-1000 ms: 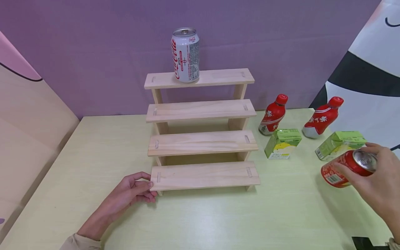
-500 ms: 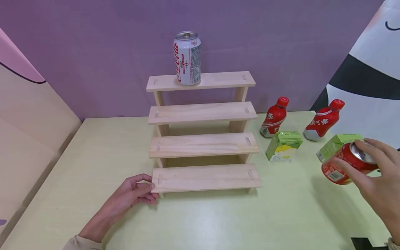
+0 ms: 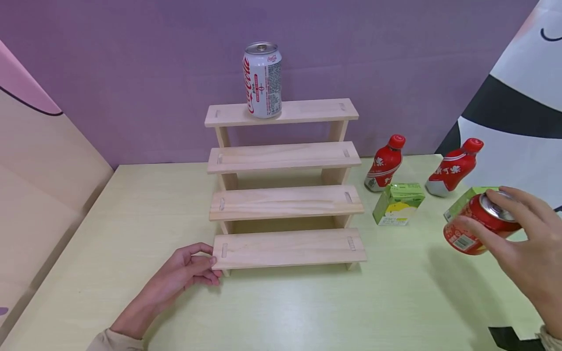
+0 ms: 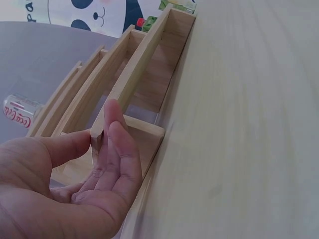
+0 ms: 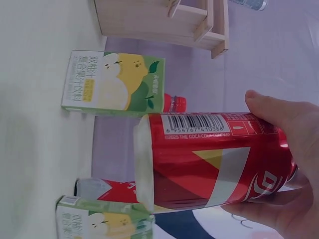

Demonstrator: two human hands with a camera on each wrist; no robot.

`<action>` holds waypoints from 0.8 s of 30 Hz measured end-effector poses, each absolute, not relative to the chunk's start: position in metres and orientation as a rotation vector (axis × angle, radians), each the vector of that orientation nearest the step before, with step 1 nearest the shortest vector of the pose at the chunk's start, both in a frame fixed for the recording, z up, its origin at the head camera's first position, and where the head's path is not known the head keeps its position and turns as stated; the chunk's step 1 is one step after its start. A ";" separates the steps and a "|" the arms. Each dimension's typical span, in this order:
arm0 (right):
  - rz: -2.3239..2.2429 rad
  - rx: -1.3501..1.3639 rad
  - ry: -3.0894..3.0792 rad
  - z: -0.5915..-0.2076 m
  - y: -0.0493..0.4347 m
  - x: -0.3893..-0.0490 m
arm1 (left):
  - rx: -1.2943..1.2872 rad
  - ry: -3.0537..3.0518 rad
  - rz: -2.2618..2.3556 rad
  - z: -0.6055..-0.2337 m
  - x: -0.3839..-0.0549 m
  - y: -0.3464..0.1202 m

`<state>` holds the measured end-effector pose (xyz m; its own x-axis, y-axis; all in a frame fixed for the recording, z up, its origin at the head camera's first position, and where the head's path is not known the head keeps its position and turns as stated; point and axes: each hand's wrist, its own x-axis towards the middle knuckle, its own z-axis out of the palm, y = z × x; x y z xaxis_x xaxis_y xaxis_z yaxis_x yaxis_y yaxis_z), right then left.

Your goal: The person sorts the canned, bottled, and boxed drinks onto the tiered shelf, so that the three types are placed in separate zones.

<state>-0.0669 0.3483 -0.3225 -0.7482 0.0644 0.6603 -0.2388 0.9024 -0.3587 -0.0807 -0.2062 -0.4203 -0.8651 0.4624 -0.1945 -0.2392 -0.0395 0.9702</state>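
Note:
My right hand [image 3: 524,239] grips a red Coca-Cola can [image 5: 214,164], thumb on one side and fingers on the other. The can is tilted and held above the table, its shadow falling below it. At the left, my left hand [image 3: 186,268] pinches the front left corner of the lowest step of a four-tier wooden display stand [image 3: 290,248]. In the left wrist view the thumb presses the board's end while the fingers [image 4: 119,144] curl under it. A white Coca-Cola can [image 3: 262,80] stands upright on the top tier, left of its middle.
Right of the stand are two red bottles, one nearer [image 3: 384,163] and one farther right [image 3: 454,168]. A green juice carton [image 3: 398,204] stands before them; a second carton [image 5: 104,221] is partly hidden behind the held can. A purple backdrop [image 3: 153,87] rises behind the table.
My right hand has raised the red can slightly and carried it left, now covering more of the right carton. My left hand keeps its hold on the stand.

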 end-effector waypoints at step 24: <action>0.511 0.356 -2.278 -0.283 0.314 -0.084 | 0.229 1.790 1.943 -0.421 -0.081 -0.206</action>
